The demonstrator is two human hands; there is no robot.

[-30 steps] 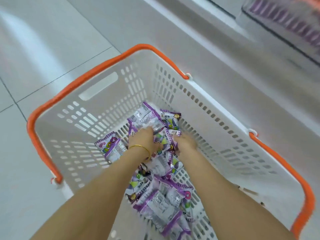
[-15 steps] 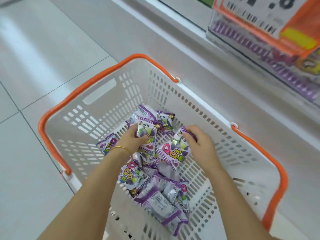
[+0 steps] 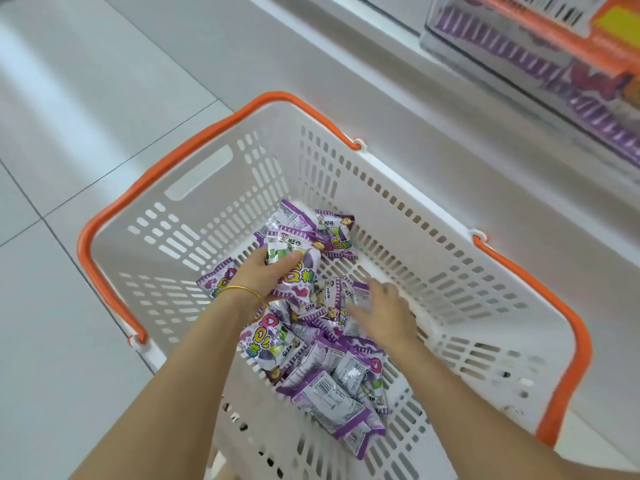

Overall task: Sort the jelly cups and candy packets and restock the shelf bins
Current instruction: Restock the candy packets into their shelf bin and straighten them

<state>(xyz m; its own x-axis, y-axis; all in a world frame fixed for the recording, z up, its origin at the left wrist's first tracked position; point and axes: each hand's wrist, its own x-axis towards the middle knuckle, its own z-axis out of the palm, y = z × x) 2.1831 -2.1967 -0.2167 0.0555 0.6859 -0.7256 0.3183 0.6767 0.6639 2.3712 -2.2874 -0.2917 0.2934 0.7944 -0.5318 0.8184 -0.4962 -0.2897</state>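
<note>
Several purple and silver candy packets (image 3: 329, 386) lie in a heap on the floor of a white basket (image 3: 194, 209). My left hand (image 3: 263, 275), with a gold bangle on the wrist, grips one packet (image 3: 303, 277) near the far end of the heap. To its right, my right hand (image 3: 381, 315) hovers low over the packets with fingers stretched out and blurred. Its fingertips are next to a small packet (image 3: 360, 292), and no grip on it shows. No jelly cups are in view.
The basket has orange handles (image 3: 104, 271) on both sides and stands on a pale tiled floor (image 3: 86, 98). At the upper right a clear shelf bin (image 3: 512, 53) holds purple packets, with an orange price label (image 3: 616, 39) above it. A white shelf base (image 3: 450, 140) runs behind the basket.
My right hand has let go of the packet it was lifting and now spreads over the heap. My left hand still grips a packet. The view tilted slightly.
</note>
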